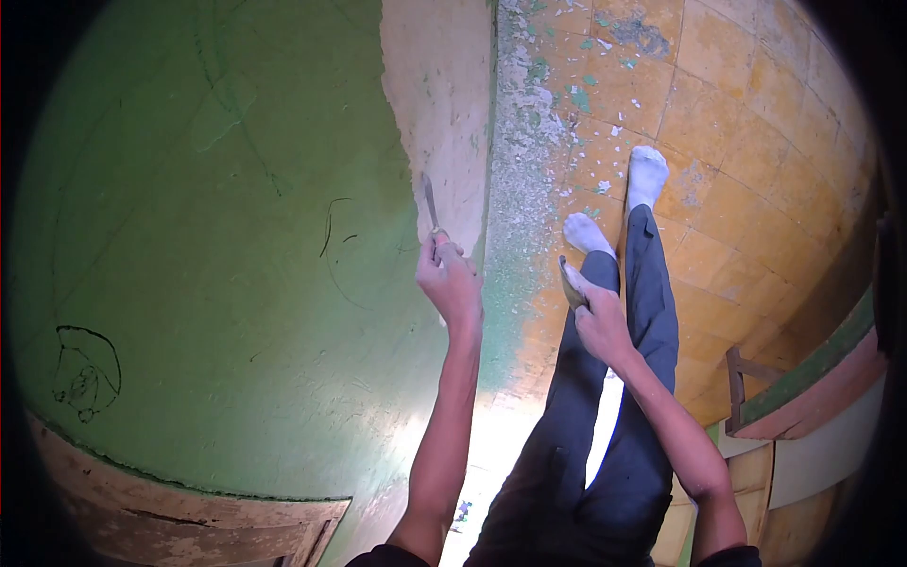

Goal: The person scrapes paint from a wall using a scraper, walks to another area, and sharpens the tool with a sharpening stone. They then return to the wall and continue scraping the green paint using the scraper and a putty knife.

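Observation:
My left hand [450, 288] is closed around the reddish handle of a knife [431, 202] with a narrow metal blade. The blade lies along the bare, pale strip [444, 104] of the green wall [236, 246], its tip close to the ragged paint edge. Held low over my leg, my right hand [602, 323] grips a flat tan piece [573, 283] with a dark curved edge; its kind is unclear, as the fingers cover part of it. Paint flakes [579, 97] and pale dust [520, 180] lie along the foot of the wall.
My feet in white socks [648, 175] stand on the orange tiled floor [727, 113]. A worn wooden frame [189, 520] borders the wall at lower left. A green and pink ledge [812, 387] with a wooden piece [737, 387] is at the right.

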`<state>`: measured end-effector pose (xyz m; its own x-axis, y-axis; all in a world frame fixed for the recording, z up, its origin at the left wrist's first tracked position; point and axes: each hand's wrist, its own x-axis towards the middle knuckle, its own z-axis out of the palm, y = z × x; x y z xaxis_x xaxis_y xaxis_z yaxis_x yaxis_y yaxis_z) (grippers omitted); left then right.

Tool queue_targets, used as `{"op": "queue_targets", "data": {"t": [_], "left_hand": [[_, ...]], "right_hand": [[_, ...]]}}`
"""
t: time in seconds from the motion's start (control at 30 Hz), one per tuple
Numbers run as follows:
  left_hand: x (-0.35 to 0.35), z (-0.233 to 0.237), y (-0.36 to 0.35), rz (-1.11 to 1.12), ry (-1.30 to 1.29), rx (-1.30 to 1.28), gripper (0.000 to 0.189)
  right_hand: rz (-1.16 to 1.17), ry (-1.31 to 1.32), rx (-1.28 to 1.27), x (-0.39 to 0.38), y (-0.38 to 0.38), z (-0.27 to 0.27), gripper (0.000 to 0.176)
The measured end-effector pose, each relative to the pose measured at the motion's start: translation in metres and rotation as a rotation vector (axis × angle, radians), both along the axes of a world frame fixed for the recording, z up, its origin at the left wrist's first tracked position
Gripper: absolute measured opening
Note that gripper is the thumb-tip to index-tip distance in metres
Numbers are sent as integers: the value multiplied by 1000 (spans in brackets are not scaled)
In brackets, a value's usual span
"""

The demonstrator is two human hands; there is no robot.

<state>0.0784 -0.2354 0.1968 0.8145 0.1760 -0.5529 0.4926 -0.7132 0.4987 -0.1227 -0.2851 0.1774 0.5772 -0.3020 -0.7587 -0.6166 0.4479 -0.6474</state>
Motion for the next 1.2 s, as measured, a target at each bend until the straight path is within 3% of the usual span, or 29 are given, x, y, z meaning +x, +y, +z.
{"op": "queue_targets", "data": {"t": [0.03, 0.13, 0.2, 0.43, 0.53, 0.63, 0.73, 0.83, 0.93, 1.03, 1.13, 1.2], "left_hand": [[-1, 10, -7, 83, 39, -14, 27], [3, -39, 13, -147, -105, 43, 24], [1, -48, 6, -146, -83, -22, 22], [-15, -1, -23, 104, -33, -80, 23], [-8, -61, 0, -64, -143, -116, 21], [-11, -29, -28, 76, -74, -129, 22], [-8, -20, -15, 52, -66, -118, 22], [1, -51, -2, -108, -109, -121, 22], [-1, -61, -1, -94, -109, -122, 22], [-18, -12, -18, 41, -90, -145, 21], [-17, 0, -30, 96, -66, -165, 20], [-1, -37, -19, -32, -106, -154, 20]], "right_hand": [[-4, 5, 2, -1, 0, 0, 60], [-17, -6, -39, -1, 2, 1, 59], [-6, -23, -54, -1, -1, 1, 59], [-2, 7, -1, 3, 4, 2, 60], [-1, -31, -69, 1, 1, 0, 60], [-7, -39, -59, -3, 5, 1, 61], [-8, 16, -22, -8, -1, -2, 62], [10, 28, -4, -12, 0, 1, 62], [12, 22, -14, -13, -1, 0, 62], [6, 35, 3, -10, -1, 0, 62], [23, 46, 28, -5, -5, 5, 62], [-1, 22, 5, -4, -3, 3, 62]]}}
